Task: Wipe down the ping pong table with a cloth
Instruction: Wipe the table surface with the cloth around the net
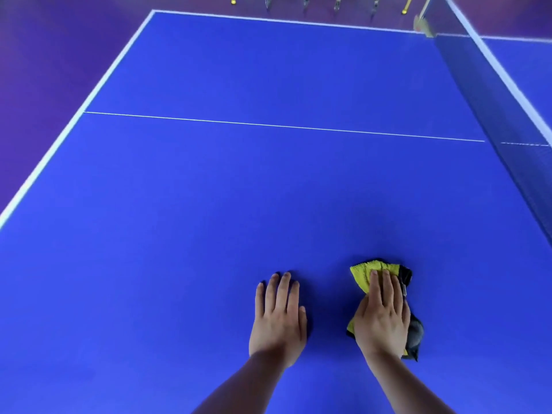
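Observation:
The blue ping pong table [209, 189] fills most of the head view, with white edge lines and a thin white centre line. A crumpled yellow and dark grey cloth [363, 273] lies on the table near its front. My right hand [383, 318] presses flat on the cloth with straight fingers and covers its middle. My left hand [279, 315] rests flat on the bare table, a short way left of the cloth.
The dark net [490, 115] with a white top band runs along the right side, and more blue table shows beyond it. Purple floor lies past the table's left and far edges. Yellow and metal legs [355, 3] stand on the floor at the far end.

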Action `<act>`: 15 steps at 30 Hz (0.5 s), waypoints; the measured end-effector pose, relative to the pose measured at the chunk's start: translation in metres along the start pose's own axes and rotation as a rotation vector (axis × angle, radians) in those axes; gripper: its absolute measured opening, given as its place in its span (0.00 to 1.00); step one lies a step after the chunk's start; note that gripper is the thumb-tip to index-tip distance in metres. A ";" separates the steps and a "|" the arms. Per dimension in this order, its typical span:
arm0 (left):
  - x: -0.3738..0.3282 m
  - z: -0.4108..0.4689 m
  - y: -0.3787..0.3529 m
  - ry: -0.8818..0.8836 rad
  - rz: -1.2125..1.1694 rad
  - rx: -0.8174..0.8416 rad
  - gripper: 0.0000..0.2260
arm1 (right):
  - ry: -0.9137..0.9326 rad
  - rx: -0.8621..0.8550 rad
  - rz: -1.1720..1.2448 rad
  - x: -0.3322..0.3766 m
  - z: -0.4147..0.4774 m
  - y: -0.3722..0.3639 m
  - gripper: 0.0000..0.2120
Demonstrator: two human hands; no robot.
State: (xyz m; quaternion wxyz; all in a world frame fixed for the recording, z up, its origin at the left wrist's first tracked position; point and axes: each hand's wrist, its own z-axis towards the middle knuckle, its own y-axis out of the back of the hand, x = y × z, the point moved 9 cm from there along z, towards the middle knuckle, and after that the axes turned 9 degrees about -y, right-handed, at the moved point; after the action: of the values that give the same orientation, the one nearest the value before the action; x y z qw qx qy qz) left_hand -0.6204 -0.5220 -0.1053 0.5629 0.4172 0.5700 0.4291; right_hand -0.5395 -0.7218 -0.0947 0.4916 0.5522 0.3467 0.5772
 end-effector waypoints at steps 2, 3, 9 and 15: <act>0.004 0.002 0.005 -0.006 -0.076 -0.019 0.21 | -0.041 -0.008 0.012 0.007 -0.006 0.000 0.26; 0.010 0.002 0.011 -0.015 -0.106 -0.046 0.20 | -0.046 -0.015 0.011 0.015 -0.011 0.000 0.26; 0.133 -0.029 0.071 -0.031 -0.034 -0.124 0.20 | -0.037 0.013 0.007 0.113 -0.065 -0.021 0.27; 0.329 -0.106 0.119 0.126 0.059 -0.077 0.22 | -0.045 0.076 -0.009 0.230 -0.117 -0.050 0.28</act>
State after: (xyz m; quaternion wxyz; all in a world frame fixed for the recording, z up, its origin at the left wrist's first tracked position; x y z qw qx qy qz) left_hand -0.7328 -0.1752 -0.0846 0.5289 0.3840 0.5747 0.4925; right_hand -0.6230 -0.4722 -0.0910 0.4805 0.5819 0.3595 0.5488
